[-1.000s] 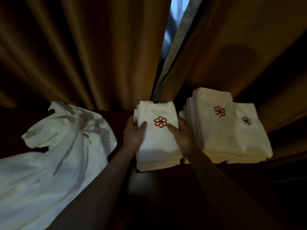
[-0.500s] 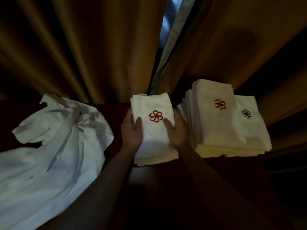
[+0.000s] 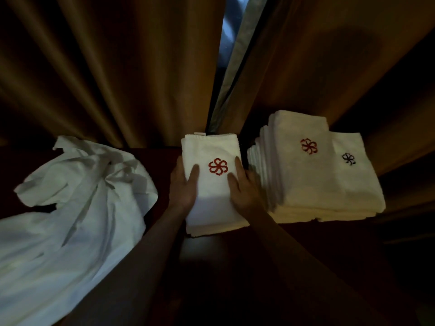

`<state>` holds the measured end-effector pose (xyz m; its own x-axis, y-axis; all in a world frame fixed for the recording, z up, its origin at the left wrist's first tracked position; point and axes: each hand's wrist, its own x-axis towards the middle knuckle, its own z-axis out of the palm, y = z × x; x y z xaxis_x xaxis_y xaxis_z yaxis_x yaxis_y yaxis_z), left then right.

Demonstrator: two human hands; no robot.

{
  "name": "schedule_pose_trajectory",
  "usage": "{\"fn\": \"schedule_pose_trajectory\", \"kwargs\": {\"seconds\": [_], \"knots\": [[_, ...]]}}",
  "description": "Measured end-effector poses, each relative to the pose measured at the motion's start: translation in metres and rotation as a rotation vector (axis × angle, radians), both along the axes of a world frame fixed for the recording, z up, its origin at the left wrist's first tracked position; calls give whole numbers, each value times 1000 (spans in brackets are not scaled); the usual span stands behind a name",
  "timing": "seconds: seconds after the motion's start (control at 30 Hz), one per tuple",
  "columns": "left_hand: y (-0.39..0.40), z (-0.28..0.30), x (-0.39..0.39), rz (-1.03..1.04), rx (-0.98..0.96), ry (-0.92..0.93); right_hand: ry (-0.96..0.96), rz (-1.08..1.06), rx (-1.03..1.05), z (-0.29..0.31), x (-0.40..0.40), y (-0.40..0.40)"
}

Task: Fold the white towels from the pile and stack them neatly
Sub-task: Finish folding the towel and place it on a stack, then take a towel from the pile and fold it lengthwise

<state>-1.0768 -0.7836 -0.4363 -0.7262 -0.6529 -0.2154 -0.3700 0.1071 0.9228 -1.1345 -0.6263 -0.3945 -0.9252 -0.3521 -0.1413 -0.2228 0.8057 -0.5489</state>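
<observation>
Dimly lit view from a head-worn camera, looking down over two bare forearms onto a dark table (image 3: 211, 267). At centre, a folded white towel (image 3: 213, 203) lying on top of a small stack of similar folded towels, a red pinwheel emblem (image 3: 218, 166) stitched on its upper face. Left hand (image 3: 183, 187) clasped round the towel's left edge, thumb lying on top and fingers wrapped down the side. Right hand (image 3: 244, 187) clasped round the right edge in the same way, thumb on top near the emblem, fingers between this stack and the neighbouring one. Just to the right, touching or nearly touching the right hand, a taller stack of folded towels (image 3: 303, 184), topped by one with a second red emblem (image 3: 308, 146). Against that stack's right side, a lower folded towel with a dark emblem (image 3: 348, 159). Far left, well apart from the stacks, a loose rumpled pile of white cloth (image 3: 70, 220) spreading toward the lower left corner. Behind everything, heavy brown curtains (image 3: 117, 78) hanging in deep folds, parted at centre to a narrow strip of pale blue light (image 3: 229, 27).
</observation>
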Motion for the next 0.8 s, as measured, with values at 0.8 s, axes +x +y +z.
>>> {"fn": "schedule_pose_trajectory", "kwargs": {"seconds": [0.8], "knots": [[-14, 44, -24, -57, -45, 70, 1, -30, -152, 33, -22, -26]]}}
